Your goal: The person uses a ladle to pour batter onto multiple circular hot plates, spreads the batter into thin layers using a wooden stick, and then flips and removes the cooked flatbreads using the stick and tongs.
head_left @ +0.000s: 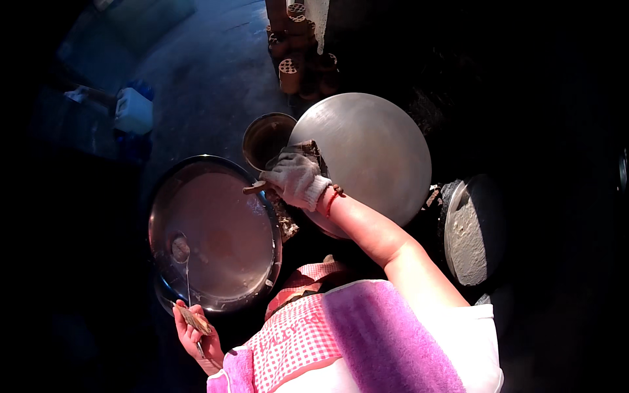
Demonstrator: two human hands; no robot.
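One ladle (181,252) in left grip (191,334), over basin (262,216)

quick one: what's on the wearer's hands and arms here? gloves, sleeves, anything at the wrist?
Right hand wears a whitish knit work glove with a ribbed cuff, grubby on the fingers; a thin red band sits at the wrist just above it. The forearm is bare up to a short white sleeve. Left hand is ungloved, and no sleeve shows on it.
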